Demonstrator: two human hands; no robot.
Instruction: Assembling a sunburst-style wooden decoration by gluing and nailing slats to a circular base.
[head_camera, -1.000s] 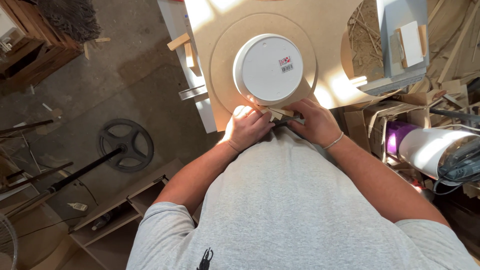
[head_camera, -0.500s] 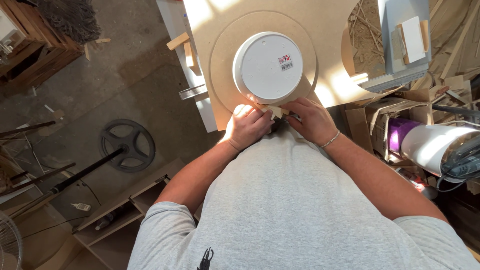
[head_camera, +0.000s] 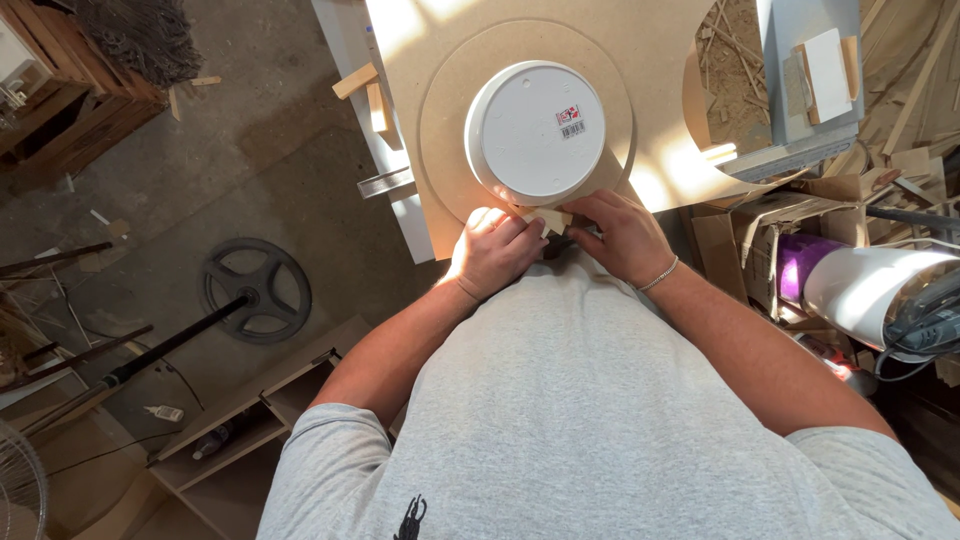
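Little has shifted since a second ago: our left hand and right hand stay curled together, fingers pinching a small wooden piece against the near rim of the upturned white bowl, which sits on a fibreboard disc atop the bench, apparently serving as a template.

Single view, from a camera worn on the person's head, facing steeply downward, almost straight down over the chest. The grey shirt fills the lower half of the frame at close range; both forearms run upward from it to the left hand and right hand, which meet near the frame's centre at the near edge of the surface. The surface occupies the upper middle. The workshop floor, lying well below, shows along the left side. No second view overlaps it.
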